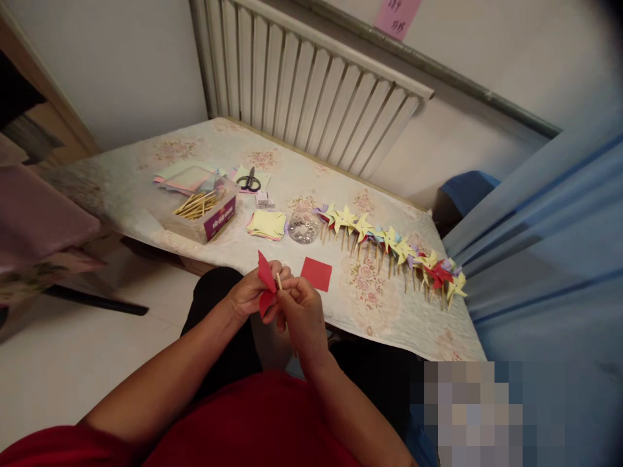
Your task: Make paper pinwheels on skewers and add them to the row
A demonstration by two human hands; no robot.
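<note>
My left hand (250, 292) is closed on a folded red paper piece (265, 284), held up in front of my lap at the table's near edge. My right hand (302, 308) pinches a thin wooden stick (279, 281) that stands upright against the red paper. Both hands touch each other around the paper. A flat red paper square (316, 274) lies on the table just beyond my right hand.
A row of several finished paper pinwheels (389, 243) lies along the table (146, 175) to the right. A clear box of wooden sticks (202, 207), yellow paper squares (267, 224), a clear bowl of pins (304, 228), scissors (249, 181) and coloured sheets sit further back. A radiator (311, 84) stands behind.
</note>
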